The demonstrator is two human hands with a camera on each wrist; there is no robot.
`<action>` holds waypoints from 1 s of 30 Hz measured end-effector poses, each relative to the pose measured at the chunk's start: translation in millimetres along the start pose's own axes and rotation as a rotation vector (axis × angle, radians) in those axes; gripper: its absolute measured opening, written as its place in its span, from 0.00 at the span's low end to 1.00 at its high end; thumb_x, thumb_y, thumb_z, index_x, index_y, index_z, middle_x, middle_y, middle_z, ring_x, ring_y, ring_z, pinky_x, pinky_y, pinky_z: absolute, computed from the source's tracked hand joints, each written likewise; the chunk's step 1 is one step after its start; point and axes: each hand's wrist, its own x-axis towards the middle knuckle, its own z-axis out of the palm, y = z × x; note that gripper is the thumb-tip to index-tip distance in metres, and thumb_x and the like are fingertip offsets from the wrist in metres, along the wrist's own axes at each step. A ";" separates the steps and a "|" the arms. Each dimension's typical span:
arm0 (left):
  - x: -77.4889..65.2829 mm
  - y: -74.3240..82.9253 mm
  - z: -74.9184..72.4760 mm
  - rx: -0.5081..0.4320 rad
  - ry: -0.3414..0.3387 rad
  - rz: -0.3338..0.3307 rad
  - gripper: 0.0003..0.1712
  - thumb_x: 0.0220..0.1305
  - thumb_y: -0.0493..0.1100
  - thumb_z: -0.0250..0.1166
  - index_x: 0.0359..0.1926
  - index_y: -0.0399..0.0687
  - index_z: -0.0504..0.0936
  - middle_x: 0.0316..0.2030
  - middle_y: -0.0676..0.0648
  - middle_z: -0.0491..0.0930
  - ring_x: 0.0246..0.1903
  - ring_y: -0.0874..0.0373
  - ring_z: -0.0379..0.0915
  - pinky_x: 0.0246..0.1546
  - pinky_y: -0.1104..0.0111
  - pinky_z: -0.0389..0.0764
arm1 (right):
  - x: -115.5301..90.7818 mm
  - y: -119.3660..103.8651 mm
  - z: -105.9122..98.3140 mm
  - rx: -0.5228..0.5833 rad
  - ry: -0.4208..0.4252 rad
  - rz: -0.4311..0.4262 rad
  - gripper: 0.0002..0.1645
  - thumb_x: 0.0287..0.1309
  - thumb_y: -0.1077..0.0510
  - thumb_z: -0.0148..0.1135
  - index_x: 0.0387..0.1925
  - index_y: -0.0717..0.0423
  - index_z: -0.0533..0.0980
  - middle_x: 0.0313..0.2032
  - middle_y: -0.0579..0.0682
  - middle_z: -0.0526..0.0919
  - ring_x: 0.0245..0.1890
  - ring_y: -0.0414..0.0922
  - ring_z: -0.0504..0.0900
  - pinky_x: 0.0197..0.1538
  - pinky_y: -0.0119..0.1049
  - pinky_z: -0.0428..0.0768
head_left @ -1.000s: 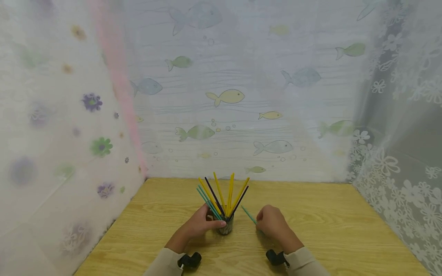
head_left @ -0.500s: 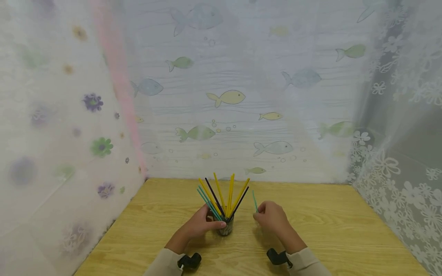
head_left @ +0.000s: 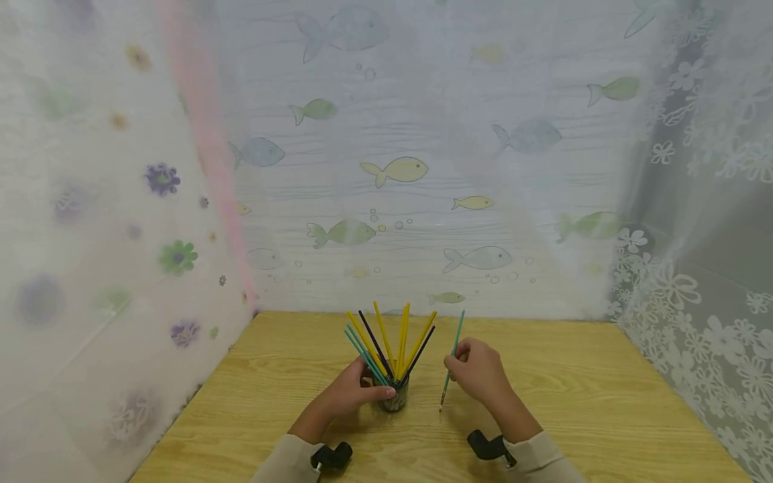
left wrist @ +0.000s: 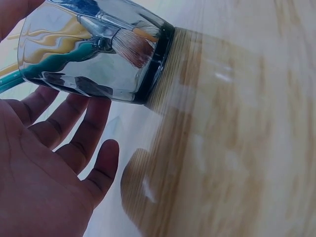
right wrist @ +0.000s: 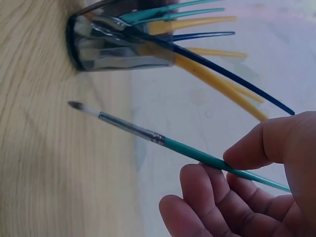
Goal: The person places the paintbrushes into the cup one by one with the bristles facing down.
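My left hand (head_left: 347,392) holds a clear drinking glass (head_left: 395,401) on the table, thumb across the near side and fingers on the far side. In the left wrist view, fingers (left wrist: 94,123) touch the wall of the glass (left wrist: 123,94), and brush bristles (left wrist: 132,47) show through it. Yellow, dark blue and teal paintbrushes (head_left: 403,335) lean outward from the glass, bristles down. To its right, my right hand (head_left: 480,369) pinches a teal paintbrush (head_left: 460,329) between thumb and fingertips. That brush's dark-tipped bristles (right wrist: 76,105) point down, apart from the glass in the right wrist view.
The wood-grain table (head_left: 580,389) reaches back to a curtain (head_left: 410,215) printed with fish. Flowered sheets hang at the left (head_left: 121,221) and right (head_left: 712,282). A black camera mount (head_left: 486,448) sits at each wrist.
The teal brush in my right hand has swung from tilted left to nearly upright, its handle end up and bristles down. My left hand and the glass have stayed put.
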 end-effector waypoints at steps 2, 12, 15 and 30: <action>0.2 -0.1 0.1 0.004 0.001 0.002 0.31 0.68 0.55 0.71 0.63 0.47 0.69 0.56 0.44 0.75 0.51 0.52 0.77 0.49 0.60 0.81 | -0.1 -2.3 -1.5 0.018 0.011 -0.004 0.05 0.66 0.57 0.62 0.33 0.54 0.78 0.23 0.48 0.85 0.24 0.48 0.85 0.23 0.38 0.75; 0.3 -0.8 0.7 0.014 0.008 -0.004 0.32 0.68 0.56 0.71 0.63 0.47 0.70 0.56 0.44 0.75 0.50 0.53 0.78 0.49 0.60 0.81 | -4.6 -17.5 -12.3 0.097 0.090 -0.049 0.08 0.68 0.54 0.64 0.34 0.52 0.82 0.29 0.49 0.89 0.30 0.43 0.89 0.26 0.37 0.79; 0.6 -1.4 0.5 0.014 0.010 -0.008 0.32 0.68 0.56 0.71 0.63 0.47 0.69 0.56 0.44 0.75 0.51 0.53 0.78 0.49 0.59 0.81 | -6.1 -22.0 -15.1 0.103 0.111 -0.066 0.08 0.68 0.53 0.65 0.37 0.53 0.83 0.31 0.51 0.90 0.31 0.43 0.89 0.29 0.37 0.80; 0.3 0.9 0.9 0.018 0.013 -0.011 0.33 0.68 0.56 0.71 0.64 0.48 0.69 0.57 0.43 0.75 0.51 0.52 0.78 0.49 0.59 0.81 | -15.4 -38.7 -23.1 0.136 0.175 -0.142 0.06 0.67 0.51 0.69 0.39 0.48 0.84 0.30 0.44 0.90 0.32 0.39 0.88 0.36 0.37 0.82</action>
